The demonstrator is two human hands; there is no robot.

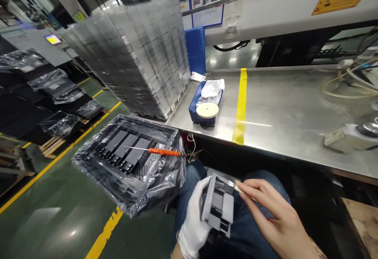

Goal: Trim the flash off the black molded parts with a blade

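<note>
The left hand (193, 221), in a white glove, was closed around a grey moulded plastic part (219, 208), fingers wrapped over its left edge, holding it over the lap with the recessed face turned up toward the camera — presumably so that face could be worked on. The bare right hand (271, 215) pinched a small blade-like tool (233, 185) between thumb and forefinger, its tip touching the part's upper right corner; the tool was too small and too covered by the fingers to name with confidence.

Just to the left, a black tray (126, 152) lined with a clear plastic bag held several dark flat parts in a row. An orange-handled screwdriver (156, 151) lay across the tray, within easy reach.

On the steel workbench (283, 109) ahead stood a small blue bin (203, 107) with a cream disc and white cloth in it, beside a yellow tape line (240, 105). A tall stack of clear trays (132, 58) rose at the bench's left end.

The part's lower edge sat against dark jeans and was hard to outline. Hoses and a fitting at far right were cut off.
</note>
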